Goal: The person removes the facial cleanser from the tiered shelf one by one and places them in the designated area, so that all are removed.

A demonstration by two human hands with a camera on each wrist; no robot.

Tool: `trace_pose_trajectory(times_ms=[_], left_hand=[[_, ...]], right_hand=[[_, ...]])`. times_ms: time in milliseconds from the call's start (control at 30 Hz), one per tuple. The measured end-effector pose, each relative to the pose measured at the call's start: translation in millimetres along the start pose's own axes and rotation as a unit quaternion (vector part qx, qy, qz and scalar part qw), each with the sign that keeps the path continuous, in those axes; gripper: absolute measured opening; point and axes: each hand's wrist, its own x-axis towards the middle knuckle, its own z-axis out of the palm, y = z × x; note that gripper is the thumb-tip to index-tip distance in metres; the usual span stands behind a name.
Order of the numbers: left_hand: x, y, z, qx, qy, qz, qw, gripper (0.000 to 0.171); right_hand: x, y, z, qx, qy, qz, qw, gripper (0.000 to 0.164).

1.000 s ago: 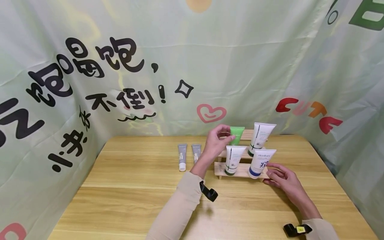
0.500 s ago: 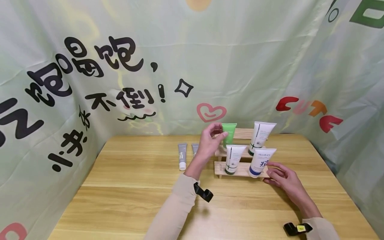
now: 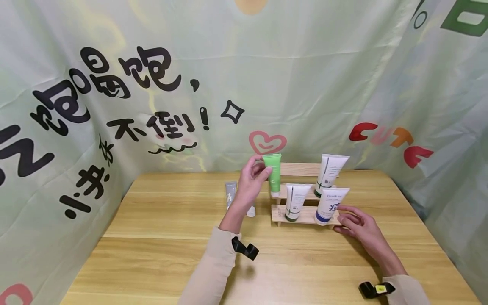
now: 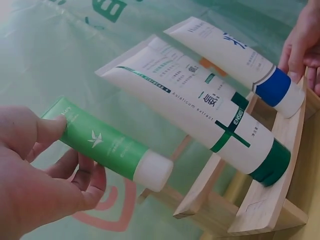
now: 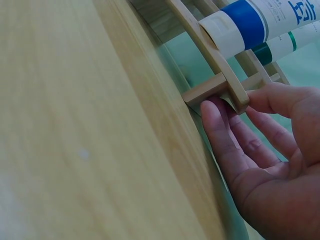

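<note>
My left hand (image 3: 249, 182) pinches a green squeeze tube (image 3: 274, 176) with a white cap between thumb and fingers. The tube is upright, cap down, beside the left end of a stepped wooden display stand (image 3: 307, 217). In the left wrist view, the green tube (image 4: 107, 142) shows a white leaf-like mark. My right hand (image 3: 360, 226) grips the stand's front right end; in the right wrist view thumb and fingers are at the board's corner (image 5: 237, 97). On the front step stand a white tube with dark green cap (image 3: 297, 201) and a white tube with blue band (image 3: 331, 203).
Another white tube with a green cap (image 3: 331, 171) stands on a higher step at the right. Left of the stand lie two grey tubes: one grey tube (image 3: 230, 190) shows in part, the other is mostly hidden behind my left arm. A printed cloth (image 3: 297, 97) hangs behind the table.
My left hand has moved left with the green tube, from behind the front white tube to the stand's left end. My right hand stays at the stand's corner.
</note>
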Motion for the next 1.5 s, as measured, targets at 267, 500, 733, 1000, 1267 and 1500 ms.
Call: trace_pose_trajectory(times_ms=[267, 500, 733, 1000, 1267, 1500], left_hand=[[-14.2, 1.6, -11.0, 0.001, 0.01, 0.005, 0.9999, 0.024], [-26.0, 0.1, -20.5, -0.015, 0.013, 0.004, 0.9998, 0.026], [-34.7, -0.1, -27.7, 0.003, 0.006, -0.006, 1.0, 0.026], [-44.0, -1.1, -35.5, -0.011, 0.014, -0.026, 0.9995, 0.028], [-48.3, 3.2, -45.1, -0.056, 0.017, -0.045, 0.9973, 0.063], [-52.9, 2.9, -60.0, -0.001, 0.018, -0.028, 0.9994, 0.066]], right_hand=[[1, -1, 1, -0.004, 0.005, 0.007, 1.0, 0.035], [1, -1, 1, 0.001, 0.002, 0.009, 1.0, 0.034], [0, 1, 0, 0.006, 0.001, 0.006, 1.0, 0.031], [0, 2, -1, 0.009, -0.001, 0.004, 1.0, 0.031], [-1, 2, -1, 0.012, -0.001, -0.001, 1.0, 0.03], [0, 2, -1, 0.011, 0.0, 0.0, 1.0, 0.03]])
